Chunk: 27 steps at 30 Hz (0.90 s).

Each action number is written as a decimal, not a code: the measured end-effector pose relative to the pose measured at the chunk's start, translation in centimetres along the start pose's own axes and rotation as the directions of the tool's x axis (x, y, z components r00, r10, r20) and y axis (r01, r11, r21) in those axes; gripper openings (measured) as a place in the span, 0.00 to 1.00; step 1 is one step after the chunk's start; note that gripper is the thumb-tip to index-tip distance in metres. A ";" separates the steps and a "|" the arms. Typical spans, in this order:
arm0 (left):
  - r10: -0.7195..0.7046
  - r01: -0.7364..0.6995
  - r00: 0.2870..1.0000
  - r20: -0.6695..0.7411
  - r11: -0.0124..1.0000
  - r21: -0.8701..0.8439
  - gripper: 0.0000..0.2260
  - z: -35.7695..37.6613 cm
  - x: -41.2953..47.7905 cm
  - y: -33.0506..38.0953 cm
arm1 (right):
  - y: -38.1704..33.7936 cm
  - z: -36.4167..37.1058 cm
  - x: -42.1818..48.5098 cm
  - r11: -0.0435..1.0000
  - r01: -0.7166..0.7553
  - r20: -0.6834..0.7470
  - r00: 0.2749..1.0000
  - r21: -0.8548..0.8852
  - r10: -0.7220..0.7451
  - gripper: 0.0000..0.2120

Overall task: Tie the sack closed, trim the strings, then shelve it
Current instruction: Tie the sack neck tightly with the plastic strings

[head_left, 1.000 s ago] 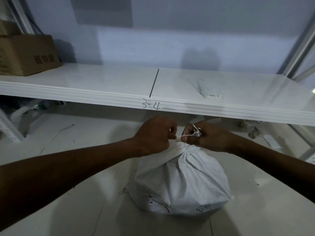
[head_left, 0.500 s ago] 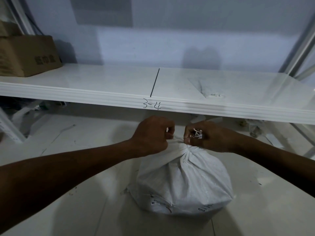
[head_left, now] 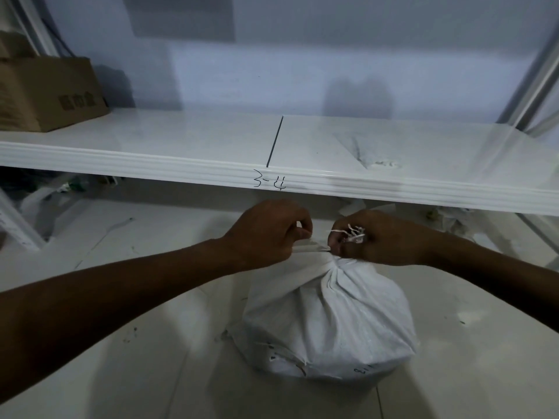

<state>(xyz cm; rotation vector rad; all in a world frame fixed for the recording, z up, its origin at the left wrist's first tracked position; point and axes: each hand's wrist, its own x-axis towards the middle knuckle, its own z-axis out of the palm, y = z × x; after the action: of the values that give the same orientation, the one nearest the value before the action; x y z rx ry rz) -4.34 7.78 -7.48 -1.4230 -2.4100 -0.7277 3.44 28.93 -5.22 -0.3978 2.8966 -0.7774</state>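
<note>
A: Head view. Which step?
B: Tying. Sack (head_left: 329, 313) sits on the floor, just below the shelf (head_left: 181, 164) edge marked 3-4. Left grip (head_left: 266, 234) pinches the bunched neck fabric; right grip (head_left: 378, 240) curls round frayed strings (head_left: 352, 232) at the neck.
A: Next?
B: Likely cinch and knot. No cutter in view; trimming and shelving not yet done.

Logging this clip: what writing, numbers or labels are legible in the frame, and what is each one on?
"3-4": handwritten in dark marker on the front edge of the white shelf.
Dark print on the side of the cardboard box: too blurred to read.
Dark marks low on the white sack: too small and creased to read.
</note>
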 end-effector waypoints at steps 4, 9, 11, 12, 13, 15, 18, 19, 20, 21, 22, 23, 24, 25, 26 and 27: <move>0.044 -0.047 0.996 0.078 0.998 0.045 0.06 -0.1 -0.5 0.5 | -0.3 -0.5 0.3 0.998 -0.048 0.033 0.998 0.045 0.047 0.03; -0.015 0.022 0.982 0.187 0.999 -0.035 0.09 0.3 -0.4 1.7 | -1.1 -0.3 0.7 0.997 -0.078 0.087 0.993 0.005 0.077 0.07; -0.006 0.005 0.988 0.154 1.000 0.010 0.06 0.6 0.0 2.1 | -1.4 -0.5 0.8 0.998 -0.064 0.107 0.992 -0.017 0.066 0.06; -0.007 -0.001 0.989 0.149 0.998 0.055 0.04 0.7 0.3 2.3 | -1.6 -0.5 0.8 0.998 -0.051 0.110 0.992 -0.033 0.054 0.05; -0.017 0.002 0.988 0.154 0.995 0.098 0.03 0.7 0.4 2.4 | -1.6 -0.6 0.9 0.998 -0.042 0.110 0.993 -0.057 0.048 0.05; -0.065 0.041 0.982 0.177 0.990 0.136 0.03 0.6 0.6 2.7 | -1.8 -0.7 0.9 0.993 -0.026 0.111 0.993 -0.115 0.039 0.04; -0.116 0.085 0.974 0.195 0.983 0.161 0.10 0.3 0.6 3.2 | -2.1 -0.6 1.2 0.985 0.033 0.125 0.992 -0.172 -0.011 0.10; -0.120 0.087 0.974 0.194 0.982 0.168 0.11 0.2 0.6 3.3 | -2.1 -0.5 1.3 0.982 0.047 0.126 0.992 -0.182 -0.024 0.11; -0.128 0.095 0.973 0.190 0.981 0.170 0.11 0.2 0.7 3.4 | -2.1 -0.6 1.3 0.981 0.054 0.127 0.991 -0.188 -0.030 0.11; -0.140 0.109 0.973 0.185 0.980 0.167 0.11 0.1 0.7 3.3 | -2.1 -0.7 1.3 0.980 0.055 0.127 0.991 -0.192 -0.031 0.10; -0.150 0.121 0.972 0.179 0.979 0.161 0.11 0.1 0.8 3.3 | -2.1 -0.9 1.3 0.980 0.054 0.124 0.992 -0.192 -0.030 0.09; -0.157 0.131 0.972 0.173 0.980 0.153 0.12 0.1 0.8 3.1 | -2.1 -1.1 1.3 0.981 0.050 0.121 0.992 -0.187 -0.028 0.08; -0.163 0.140 0.972 0.167 0.980 0.141 0.12 0.0 0.9 2.9 | -2.1 -1.2 1.3 0.982 0.049 0.120 0.992 -0.180 -0.027 0.09; -0.167 0.147 0.973 0.160 0.981 0.129 0.13 0.1 0.9 2.7 | -2.1 -1.3 1.2 0.983 0.052 0.119 0.992 -0.176 -0.031 0.09; -0.170 0.153 0.974 0.152 0.981 0.116 0.13 0.1 0.9 2.5 | -2.0 -1.4 1.2 0.983 0.058 0.119 0.992 -0.175 -0.038 0.09; -0.173 0.158 0.974 0.144 0.982 0.107 0.13 0.1 0.9 2.3 | -2.0 -1.4 1.1 0.982 0.067 0.119 0.992 -0.174 -0.047 0.09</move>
<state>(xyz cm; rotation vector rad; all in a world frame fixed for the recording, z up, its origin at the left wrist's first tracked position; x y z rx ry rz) -2.80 9.39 -6.54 -1.2953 -2.6677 -0.5484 2.63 27.58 -3.07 -0.5277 2.8665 -0.4863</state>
